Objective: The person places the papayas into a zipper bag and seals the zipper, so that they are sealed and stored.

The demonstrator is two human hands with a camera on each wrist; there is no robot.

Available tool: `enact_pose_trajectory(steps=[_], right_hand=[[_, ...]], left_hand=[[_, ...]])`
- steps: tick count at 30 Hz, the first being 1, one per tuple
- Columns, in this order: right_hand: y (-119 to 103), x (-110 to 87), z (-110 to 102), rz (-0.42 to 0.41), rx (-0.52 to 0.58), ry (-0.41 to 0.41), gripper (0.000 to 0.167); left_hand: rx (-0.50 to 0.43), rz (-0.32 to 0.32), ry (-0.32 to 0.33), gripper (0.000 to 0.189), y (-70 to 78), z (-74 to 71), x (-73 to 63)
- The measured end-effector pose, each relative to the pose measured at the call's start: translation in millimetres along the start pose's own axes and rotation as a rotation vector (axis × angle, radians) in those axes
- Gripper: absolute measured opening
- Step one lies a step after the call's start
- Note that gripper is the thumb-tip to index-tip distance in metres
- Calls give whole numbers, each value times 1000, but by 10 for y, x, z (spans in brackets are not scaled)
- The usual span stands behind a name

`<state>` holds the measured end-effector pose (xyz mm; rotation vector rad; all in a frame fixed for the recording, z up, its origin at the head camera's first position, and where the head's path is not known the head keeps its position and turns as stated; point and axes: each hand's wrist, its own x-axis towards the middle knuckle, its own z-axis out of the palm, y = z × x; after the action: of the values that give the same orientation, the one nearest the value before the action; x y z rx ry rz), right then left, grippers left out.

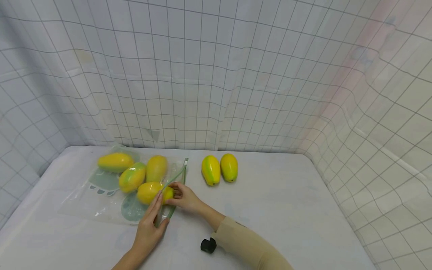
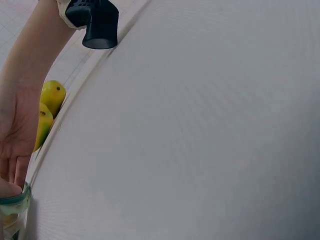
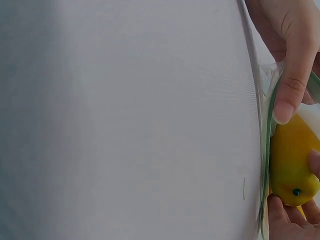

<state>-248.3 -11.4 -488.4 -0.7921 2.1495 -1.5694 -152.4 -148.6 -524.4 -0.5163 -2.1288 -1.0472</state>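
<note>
A tan sleeve (image 1: 248,243) is leading to the right hand (image 1: 185,199), its fingers curling around a yellow fruit (image 1: 147,193) at the mouth of a clear bag (image 1: 79,209); the left hand (image 1: 147,228), thumb spread from straight fingers, is touching the rim. Keeping that mouth wide should prevent snagging.

Smooth glossy yellow-green fruits (image 1: 210,171), shiny clear plastic bag (image 1: 104,210), matt cloth sleeve (image 1: 249,242), matt white bench (image 1: 270,210), creased matt hanging sheet (image 1: 189,75)

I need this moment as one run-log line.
left grip: holds bag at edge; right grip: holds fruit at bag mouth; outside: two fruits
</note>
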Motion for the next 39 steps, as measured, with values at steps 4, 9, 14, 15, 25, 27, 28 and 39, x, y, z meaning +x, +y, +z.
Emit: enact_pose_trajectory(steps=[4, 9, 14, 15, 25, 27, 28, 39], right_hand=[[-32, -4, -3, 22, -20, 12, 46], [-43, -23, -50, 37, -26, 7, 45], [9, -7, -88, 21, 12, -5, 44], [19, 1, -88, 18, 21, -4, 44], [-81, 12, -8, -6, 96, 44, 38], [-62, 25, 13, -7, 93, 42, 38], [-71, 21, 19, -5, 92, 40, 38], [-16, 15, 33, 25, 96, 56, 40]], left_hand=[[14, -6, 7, 95, 14, -5, 14], [22, -14, 5, 94, 19, -2, 17], [15, -8, 6, 94, 18, -4, 24], [13, -6, 7, 94, 18, -6, 26], [7, 10, 15, 94, 18, -23, 33], [8, 9, 14, 94, 19, -24, 30], [9, 8, 14, 94, 19, -23, 29], [3, 7, 14, 94, 27, -19, 28]])
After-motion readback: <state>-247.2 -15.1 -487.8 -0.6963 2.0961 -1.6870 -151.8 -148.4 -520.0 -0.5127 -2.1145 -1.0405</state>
